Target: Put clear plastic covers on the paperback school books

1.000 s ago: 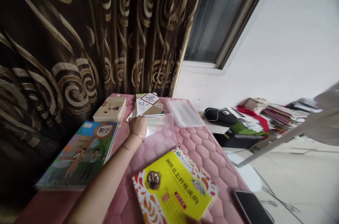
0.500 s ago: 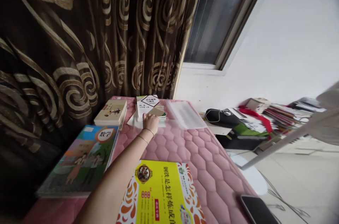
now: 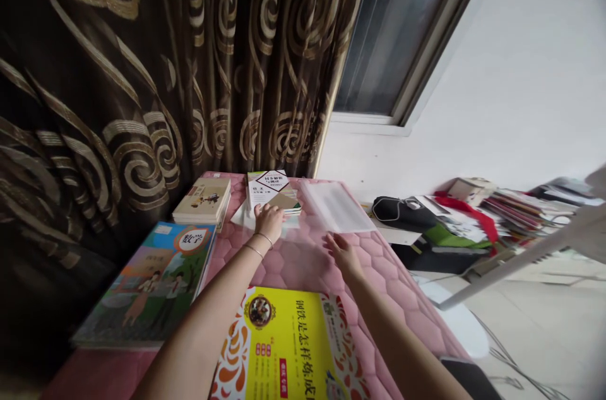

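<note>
My left hand reaches to the far part of the pink quilted surface, a thin bracelet and band at its wrist. Its slightly bent, spread fingers touch the front edge of a small stack of white booklets; I see no firm grip. A translucent sheet lies partly under that stack. My right hand is over the surface to the right, fingers stretched and holding nothing visible. Just beyond it lie clear plastic book covers. Nearest me, between my forearms, is a yellow book with orange-patterned sides.
On the left lie a colourful math textbook and a stack of beige books. A dark phone rests at the right edge. Past it stand a lamp and a low shelf with papers, pouches and books. A patterned curtain hangs behind.
My right hand has come into view from the lower right and reaches forward. My left hand stays at the booklets, its fingers more spread. The view has shifted slightly.
</note>
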{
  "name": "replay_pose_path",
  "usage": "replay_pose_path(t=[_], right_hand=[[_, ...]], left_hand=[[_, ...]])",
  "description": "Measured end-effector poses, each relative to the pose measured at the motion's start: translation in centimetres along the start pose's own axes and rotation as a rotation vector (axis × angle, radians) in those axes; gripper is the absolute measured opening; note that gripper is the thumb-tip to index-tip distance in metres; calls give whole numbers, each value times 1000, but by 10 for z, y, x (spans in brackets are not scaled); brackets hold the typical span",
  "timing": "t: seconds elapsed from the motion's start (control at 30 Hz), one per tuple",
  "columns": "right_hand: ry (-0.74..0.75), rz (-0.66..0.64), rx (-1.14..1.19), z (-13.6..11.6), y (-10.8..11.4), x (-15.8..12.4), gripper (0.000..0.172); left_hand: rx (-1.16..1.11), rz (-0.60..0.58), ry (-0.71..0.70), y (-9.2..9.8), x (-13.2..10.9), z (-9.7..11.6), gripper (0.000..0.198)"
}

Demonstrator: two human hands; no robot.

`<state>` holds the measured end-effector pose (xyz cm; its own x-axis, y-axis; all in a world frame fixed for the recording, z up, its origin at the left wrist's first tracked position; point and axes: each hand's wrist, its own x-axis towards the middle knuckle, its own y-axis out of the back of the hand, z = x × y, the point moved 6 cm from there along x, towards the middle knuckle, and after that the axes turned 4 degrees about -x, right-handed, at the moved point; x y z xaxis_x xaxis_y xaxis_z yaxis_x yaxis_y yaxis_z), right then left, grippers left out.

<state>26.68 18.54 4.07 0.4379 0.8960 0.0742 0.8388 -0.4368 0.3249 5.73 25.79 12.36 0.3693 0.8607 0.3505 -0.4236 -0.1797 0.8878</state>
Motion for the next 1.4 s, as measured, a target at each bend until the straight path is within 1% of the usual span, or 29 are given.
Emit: replay_pose_path(t=[0.07,0.1,0.17,0.23,0.3,0.43,0.53,0.6,0.7,0.8,0.87,0.9,0.97,1.03,1.07,1.1,1.13,1.17,1.2,1.23,1.3,1.33,1.4], right_hand=[[-11,-18,91,3,-9,5,61],[-24,-16,136,5,-12,5,60],[-46,-10,206,8,-14,3,61],[-65,2,259,11,-14,2,62],[-77,14,296,13,-14,4,64],[-79,29,317,19,-15,9,66],[-63,35,273,22,-17,10,66],[-48,42,210,23,-16,11,63],[-14,62,84,23,-14,14,54],[19,102,-37,18,-8,16,48],[38,136,-93,11,0,9,48],[65,134,-117,5,5,1,48],[172,50,-170,-13,11,-27,43],[419,-235,-317,-37,5,-75,39],[479,-402,-392,-43,2,-103,40],[518,-538,-458,-46,0,-130,45],[580,-657,-529,-48,-1,-157,49],[632,-747,-606,-47,-2,-181,54],[680,-810,-676,-43,-3,-200,60],[718,-843,-734,-39,-3,-214,62],[782,-858,-810,-27,-3,-229,57],[811,-844,-827,-23,-3,-231,55],[861,-803,-835,-16,-3,-233,56]], left_hand=[[-2,57,50,7,-7,-5,16],[-21,100,119,10,-12,-11,19],[-131,188,331,13,-29,-33,29],[-274,240,539,9,-51,-58,32],[-350,247,629,0,-73,-79,31],[-470,214,671,-25,-105,-108,24],[-573,152,667,-45,-115,-120,16],[-604,125,648,-55,-117,-125,15],[-600,112,620,-62,-117,-131,20],[-573,113,592,-62,-117,-132,24],[-552,113,572,-58,-118,-130,25],[-538,114,562,-55,-118,-129,25],[-504,123,543,-47,-118,-124,24],[-464,151,516,-33,-120,-114,22],[-434,171,478,-24,-122,-105,22],[-407,184,424,-14,-125,-94,22],[-368,185,334,-2,-129,-80,22],[-343,160,227,8,-135,-63,22],[-352,81,119,16,-143,-45,21],[-375,-36,35,21,-154,-29,20],[-388,-278,-58,28,-183,-5,23],[-371,-405,-93,29,-199,3,31],[-336,-618,-134,28,-230,10,57]])
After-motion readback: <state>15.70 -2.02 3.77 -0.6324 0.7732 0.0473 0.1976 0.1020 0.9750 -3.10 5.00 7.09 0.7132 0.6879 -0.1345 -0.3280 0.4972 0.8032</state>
